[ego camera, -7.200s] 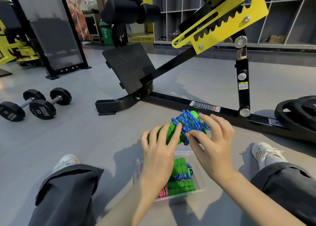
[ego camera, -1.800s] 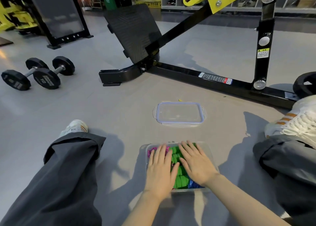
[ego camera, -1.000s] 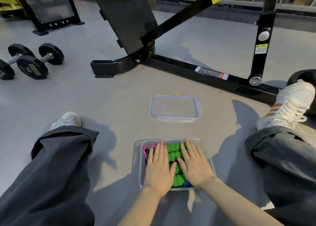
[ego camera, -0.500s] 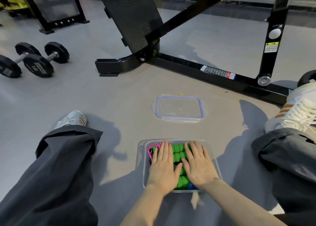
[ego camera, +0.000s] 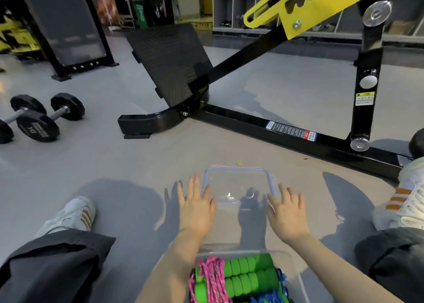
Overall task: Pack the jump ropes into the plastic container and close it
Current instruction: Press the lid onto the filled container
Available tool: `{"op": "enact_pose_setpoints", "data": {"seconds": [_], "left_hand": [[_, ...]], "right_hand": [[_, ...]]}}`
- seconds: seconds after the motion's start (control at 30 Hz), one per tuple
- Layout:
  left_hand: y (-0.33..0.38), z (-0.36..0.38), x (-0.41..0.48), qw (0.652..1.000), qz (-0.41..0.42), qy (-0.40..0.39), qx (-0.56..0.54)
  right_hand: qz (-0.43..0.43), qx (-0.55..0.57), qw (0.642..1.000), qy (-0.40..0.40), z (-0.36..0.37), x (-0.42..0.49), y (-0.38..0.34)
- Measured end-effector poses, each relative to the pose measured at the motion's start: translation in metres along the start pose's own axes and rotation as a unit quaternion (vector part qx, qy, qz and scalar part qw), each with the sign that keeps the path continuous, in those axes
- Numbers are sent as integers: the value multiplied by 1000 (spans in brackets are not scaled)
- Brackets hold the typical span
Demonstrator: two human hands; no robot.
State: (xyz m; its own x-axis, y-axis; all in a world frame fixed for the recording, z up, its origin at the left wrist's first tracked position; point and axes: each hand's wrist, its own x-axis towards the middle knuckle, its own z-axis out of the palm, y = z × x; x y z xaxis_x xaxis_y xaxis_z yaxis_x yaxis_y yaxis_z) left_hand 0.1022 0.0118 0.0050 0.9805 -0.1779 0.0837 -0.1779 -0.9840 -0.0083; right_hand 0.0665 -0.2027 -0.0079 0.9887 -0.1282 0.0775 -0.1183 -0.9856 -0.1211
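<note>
A clear plastic container (ego camera: pixel 296 277) sits on the floor between my legs at the bottom edge. It holds jump ropes (ego camera: pixel 243 277) with green foam handles, one pink cord and one blue cord. Its clear lid (ego camera: pixel 238 183) with a bluish rim lies flat on the floor just beyond. My left hand (ego camera: pixel 195 206) is spread at the lid's left edge, my right hand (ego camera: pixel 286 213) at its right edge. Both hands have fingers apart, at or just over the lid's near corners. I cannot tell whether they touch it.
A black and yellow bench frame (ego camera: pixel 286 132) crosses the floor behind the lid. Two dumbbells (ego camera: pixel 36 119) lie at the left. My white shoes (ego camera: pixel 71 215) (ego camera: pixel 403 199) and dark trouser legs flank the container. A weight plate (ego camera: pixel 416 144) peeks in at the right edge.
Both hands have lifted off the ropes in the container and reached forward to either side of the lid. The view has tilted up and forward.
</note>
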Motion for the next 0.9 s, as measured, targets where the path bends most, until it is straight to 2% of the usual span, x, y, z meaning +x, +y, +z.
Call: {"op": "enact_pose_setpoints", "data": {"seconds": [0.13, 0.37, 0.47, 0.6, 0.77, 0.9], "left_hand": [[-10, 37, 44, 992, -87, -88, 25], [-23, 87, 85, 983, -146, -109, 5], [-17, 91, 88, 984, -147, -92, -51], [-14, 85, 78, 973, -204, -57, -88], [-20, 45, 53, 964, -229, -2, -134], [-25, 3, 26, 943, -241, 90, -210]], "right_hand": [[118, -23, 992, -45, 24, 49, 16], [214, -19, 975, -61, 66, 90, 41], [253, 62, 964, -50, 77, 96, 46], [297, 148, 943, 14, 77, 93, 47], [333, 252, 906, 66, 30, 80, 39], [330, 345, 871, 116, -21, 57, 30]]}}
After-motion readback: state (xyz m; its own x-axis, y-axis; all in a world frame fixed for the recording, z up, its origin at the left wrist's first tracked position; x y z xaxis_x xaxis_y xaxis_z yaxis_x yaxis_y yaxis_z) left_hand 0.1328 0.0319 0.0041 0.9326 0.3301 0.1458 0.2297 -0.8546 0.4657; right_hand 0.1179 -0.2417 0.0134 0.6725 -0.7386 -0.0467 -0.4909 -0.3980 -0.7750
